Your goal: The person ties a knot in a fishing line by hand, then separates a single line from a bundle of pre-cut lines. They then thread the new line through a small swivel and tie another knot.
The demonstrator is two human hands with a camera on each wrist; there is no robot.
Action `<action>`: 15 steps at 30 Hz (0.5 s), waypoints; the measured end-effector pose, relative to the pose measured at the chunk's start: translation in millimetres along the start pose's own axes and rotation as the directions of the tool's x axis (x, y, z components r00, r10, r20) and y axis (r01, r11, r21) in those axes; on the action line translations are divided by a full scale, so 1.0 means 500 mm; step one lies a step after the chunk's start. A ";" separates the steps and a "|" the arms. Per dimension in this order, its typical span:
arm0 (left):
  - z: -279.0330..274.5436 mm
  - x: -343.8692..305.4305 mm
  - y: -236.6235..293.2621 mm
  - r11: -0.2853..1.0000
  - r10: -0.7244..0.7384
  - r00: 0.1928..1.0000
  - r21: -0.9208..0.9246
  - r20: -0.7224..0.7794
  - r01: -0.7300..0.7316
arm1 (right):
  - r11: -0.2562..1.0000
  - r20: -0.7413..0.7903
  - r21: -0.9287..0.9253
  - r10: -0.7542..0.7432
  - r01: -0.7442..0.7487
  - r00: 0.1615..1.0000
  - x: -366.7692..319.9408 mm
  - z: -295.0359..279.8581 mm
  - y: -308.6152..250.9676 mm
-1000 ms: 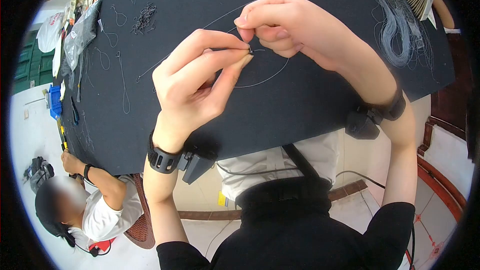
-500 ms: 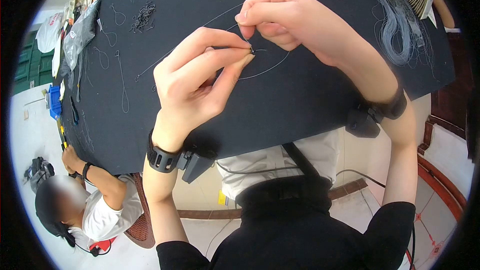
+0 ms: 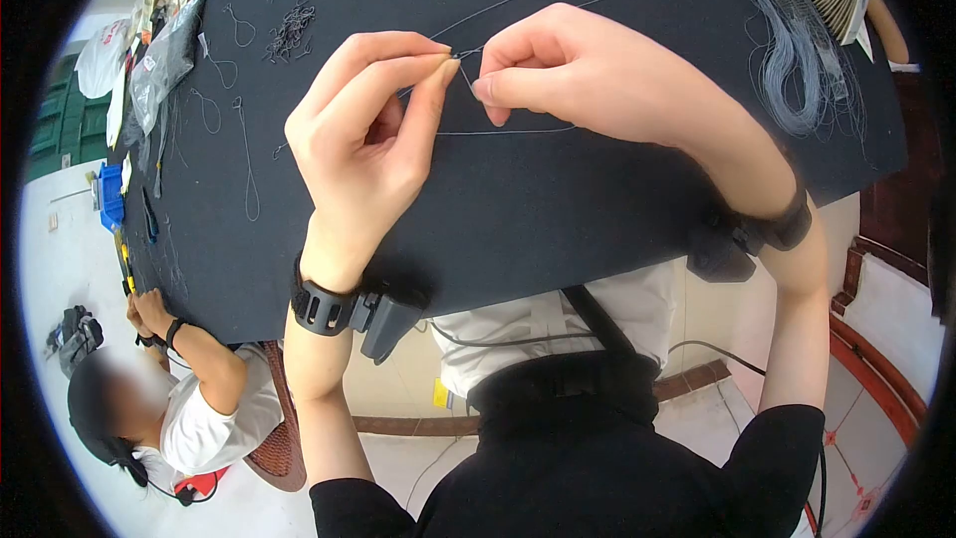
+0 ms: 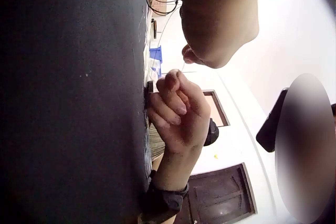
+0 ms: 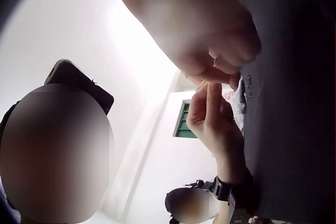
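Both hands meet over the black table point(image 3: 558, 209) in the head view. My left hand point(image 3: 446, 58) pinches a thin grey wire point(image 3: 518, 130) between thumb and forefinger. My right hand point(image 3: 485, 78) pinches the same wire a finger's width to the right. A short slanted piece of wire joins the two pinches, and longer strands trail off right and up across the table. In the left wrist view the right hand point(image 4: 176, 106) shows with its fingers curled at the table edge. The right wrist view shows the left hand point(image 5: 207, 111) with its fingertips together.
A pile of small dark hooks point(image 3: 289, 30) and several looped wire pieces point(image 3: 244, 159) lie at the table's left. A thick bundle of grey wire point(image 3: 797, 70) lies far right. Plastic bags point(image 3: 159, 60) line the left edge. Another person point(image 3: 199, 408) sits at lower left.
Both hands have moved up and away from me, the left one also leftward. The curved wire loop under the hands has been drawn into a nearly straight line.
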State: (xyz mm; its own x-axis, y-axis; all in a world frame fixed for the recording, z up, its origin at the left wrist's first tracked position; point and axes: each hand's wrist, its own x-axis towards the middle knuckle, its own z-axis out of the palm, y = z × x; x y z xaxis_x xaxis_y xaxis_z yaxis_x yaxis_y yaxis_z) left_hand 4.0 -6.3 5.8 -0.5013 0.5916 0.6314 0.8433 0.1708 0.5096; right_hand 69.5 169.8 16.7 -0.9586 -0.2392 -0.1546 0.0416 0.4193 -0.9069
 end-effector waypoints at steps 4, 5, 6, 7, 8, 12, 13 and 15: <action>-0.002 0.003 0.007 0.998 0.010 0.998 0.054 0.059 -0.013 | 0.992 -0.014 0.080 -0.099 0.100 0.995 -0.004 -0.010 -0.004; -0.002 0.003 0.012 0.997 0.026 0.996 0.065 0.084 -0.031 | 0.989 -0.028 0.063 -0.132 0.133 0.991 -0.004 -0.012 -0.003; -0.001 0.003 0.016 0.996 0.042 0.993 0.074 0.110 -0.050 | 0.985 -0.043 0.047 -0.163 0.165 0.986 -0.004 -0.013 -0.001; 0.000 0.002 0.016 0.996 0.058 0.989 0.063 0.132 -0.067 | 0.983 -0.027 0.057 -0.171 0.172 0.985 -0.005 -0.011 0.001; 0.002 0.001 0.016 0.995 0.075 0.985 0.054 0.153 -0.084 | 0.981 -0.012 0.066 -0.180 0.180 0.984 -0.003 -0.006 0.005; 0.000 -0.001 0.018 0.995 0.081 0.978 0.046 0.191 -0.091 | 0.958 -0.088 0.168 -0.220 0.232 0.972 0.005 0.006 0.012; 0.000 0.000 0.017 0.995 0.084 0.978 0.038 0.192 -0.093 | 0.949 -0.118 0.197 -0.227 0.247 0.967 0.006 0.007 0.013; 0.000 0.000 0.023 0.995 0.092 0.977 0.022 0.190 -0.098 | 0.958 -0.061 0.218 -0.176 0.186 0.982 -0.005 -0.007 -0.006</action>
State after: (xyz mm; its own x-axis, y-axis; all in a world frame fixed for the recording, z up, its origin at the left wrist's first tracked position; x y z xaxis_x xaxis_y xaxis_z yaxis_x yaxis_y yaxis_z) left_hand 13.8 -4.3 11.9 -0.3754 0.7438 0.5530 0.8924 0.1288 0.4325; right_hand 70.6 172.1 21.2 -0.9662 -0.2557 0.0320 -0.0766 0.1665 -0.9831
